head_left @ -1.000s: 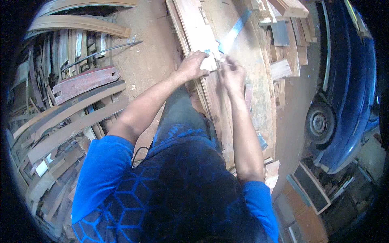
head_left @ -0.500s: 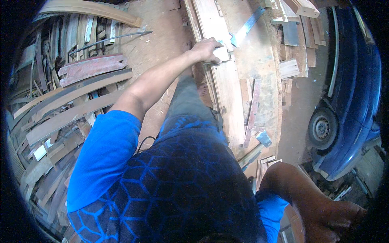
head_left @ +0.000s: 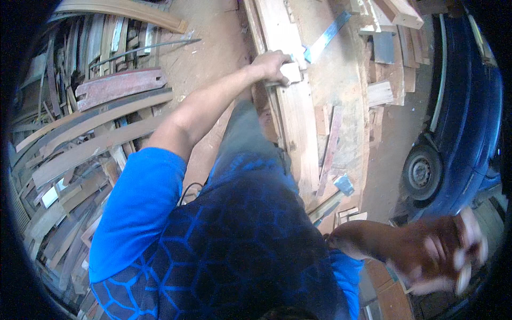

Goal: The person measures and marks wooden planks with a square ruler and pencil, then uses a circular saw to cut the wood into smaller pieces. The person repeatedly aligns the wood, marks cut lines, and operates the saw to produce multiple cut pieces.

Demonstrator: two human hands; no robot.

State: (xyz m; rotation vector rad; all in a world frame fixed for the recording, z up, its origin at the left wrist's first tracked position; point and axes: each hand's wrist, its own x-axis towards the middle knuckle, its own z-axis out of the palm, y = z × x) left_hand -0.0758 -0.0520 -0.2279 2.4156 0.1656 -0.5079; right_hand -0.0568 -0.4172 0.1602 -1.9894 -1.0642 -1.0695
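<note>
My left hand (head_left: 272,67) is closed around a small pale wooden block (head_left: 291,73), its fingers over the far side. The block rests on a long light plank (head_left: 298,125) lying on the bench. My right hand (head_left: 440,253) is raised at the lower right, away from the bench and smeared by motion. Its fingers look bent, but whether anything is in them cannot be made out. Just right of the block, a flat strip with a shiny blue blade (head_left: 329,36) slants across the bench top.
Stacked boards (head_left: 101,133) and offcuts fill the left side. On the bench lie a thin reddish strip (head_left: 329,149) and a small blue block (head_left: 344,184). More cut wood pieces (head_left: 381,93) sit at its right edge. A blue car (head_left: 464,138) stands farther right.
My right arm has swung so that the hand now shows, blurred, at the lower right. My left hand has stayed on the block.
</note>
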